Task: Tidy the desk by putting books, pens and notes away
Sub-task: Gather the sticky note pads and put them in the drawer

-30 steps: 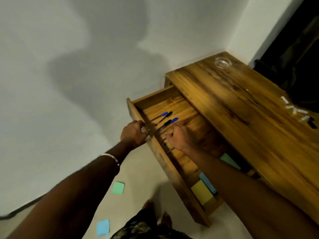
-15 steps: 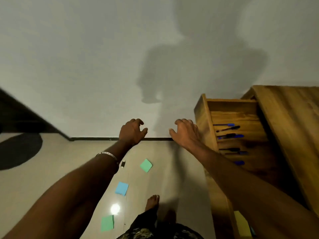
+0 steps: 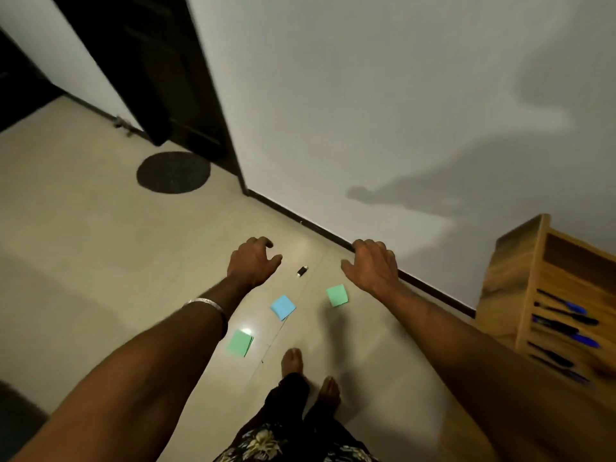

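Two empty hands, left hand (image 3: 252, 263) and right hand (image 3: 372, 266), fingers loosely curled, above unmarked sticky notes (image 3: 282, 307).

I'm barefoot at home: tiled floor (image 3: 100, 261), a round dark mat (image 3: 173, 172) by a doorway (image 3: 146, 61), a wooden drawer (image 3: 520, 278) right of my hand (image 3: 373, 265).

Both arms are stretched out forward and down, palms facing the floor. The left hand (image 3: 252, 264) has loosely curled fingers and holds nothing, the right hand (image 3: 371, 265) is the same, empty. There's a metal bangle (image 3: 206, 304) on the left wrist.
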`<action>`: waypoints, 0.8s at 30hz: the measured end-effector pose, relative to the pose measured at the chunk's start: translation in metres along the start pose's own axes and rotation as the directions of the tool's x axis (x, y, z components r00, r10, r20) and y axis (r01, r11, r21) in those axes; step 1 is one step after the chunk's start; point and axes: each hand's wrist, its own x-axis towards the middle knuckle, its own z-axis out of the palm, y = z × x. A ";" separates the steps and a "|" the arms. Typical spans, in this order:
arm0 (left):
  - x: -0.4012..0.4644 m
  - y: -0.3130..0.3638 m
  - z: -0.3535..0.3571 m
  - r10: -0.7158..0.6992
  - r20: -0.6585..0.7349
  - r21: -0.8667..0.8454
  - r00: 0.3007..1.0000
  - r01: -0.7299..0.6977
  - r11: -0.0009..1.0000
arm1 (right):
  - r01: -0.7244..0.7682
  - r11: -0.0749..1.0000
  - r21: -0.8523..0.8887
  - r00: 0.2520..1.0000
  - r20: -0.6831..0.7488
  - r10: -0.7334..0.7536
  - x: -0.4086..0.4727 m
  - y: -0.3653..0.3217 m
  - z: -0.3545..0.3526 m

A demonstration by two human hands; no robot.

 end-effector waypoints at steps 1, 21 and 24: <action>-0.008 -0.014 0.000 -0.029 -0.005 -0.012 1.000 0.029 0.999 | 0.022 1.000 -0.009 1.000 0.020 -0.021 -0.001 -0.011 0.006; -0.050 -0.315 0.113 -0.602 0.100 -0.408 0.792 0.585 0.701 | 0.263 0.960 -0.098 0.931 0.289 -0.225 0.068 -0.211 0.243; -0.042 -0.344 0.161 -0.628 0.127 -0.422 0.768 0.615 0.666 | 0.322 0.935 -0.150 0.904 0.343 -0.256 0.083 -0.211 0.302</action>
